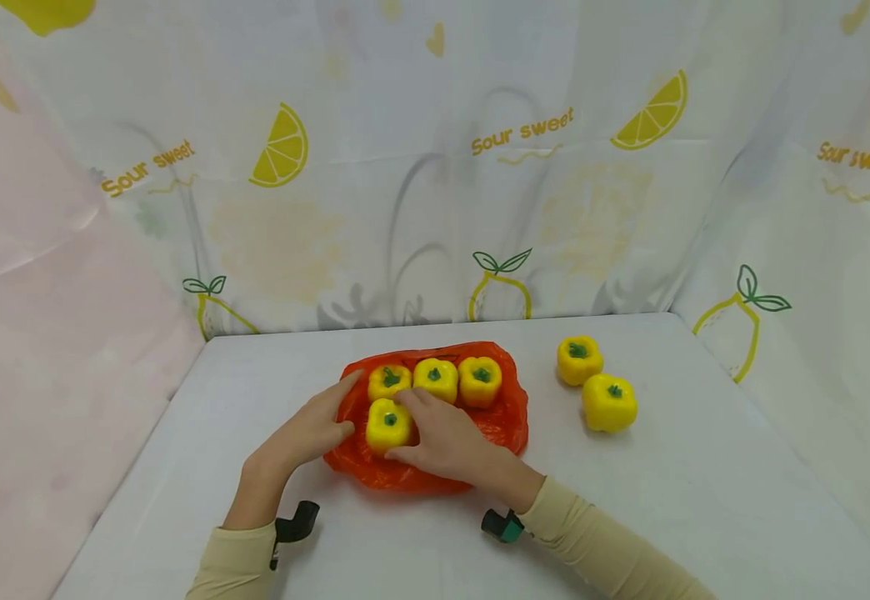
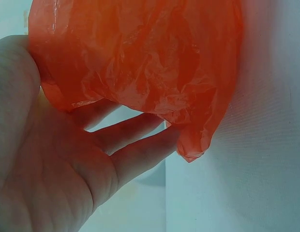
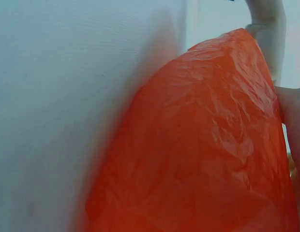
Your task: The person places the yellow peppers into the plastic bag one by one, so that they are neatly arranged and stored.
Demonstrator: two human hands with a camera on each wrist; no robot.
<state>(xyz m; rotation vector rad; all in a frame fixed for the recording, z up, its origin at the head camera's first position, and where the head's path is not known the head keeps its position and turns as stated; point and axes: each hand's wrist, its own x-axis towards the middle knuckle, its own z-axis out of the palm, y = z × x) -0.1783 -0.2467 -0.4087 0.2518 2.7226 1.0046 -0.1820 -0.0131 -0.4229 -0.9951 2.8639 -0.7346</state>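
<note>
An opened red plastic bag lies spread on the table with several yellow bell peppers in it. Three of them, such as the middle pepper, form a row at the back. My right hand reaches over the bag's front rim and holds the front-left yellow bell pepper between thumb and fingers. At the bag's left side is my left hand, thumb and fingers spread. In the left wrist view its fingers extend behind the red plastic. The right wrist view shows mostly the bag's outer side.
Two more yellow bell peppers stand on the white table right of the bag: a rear pepper and a nearer pepper. Behind the table hangs a lemon-printed curtain. Dark wrist devices jut from both wrists.
</note>
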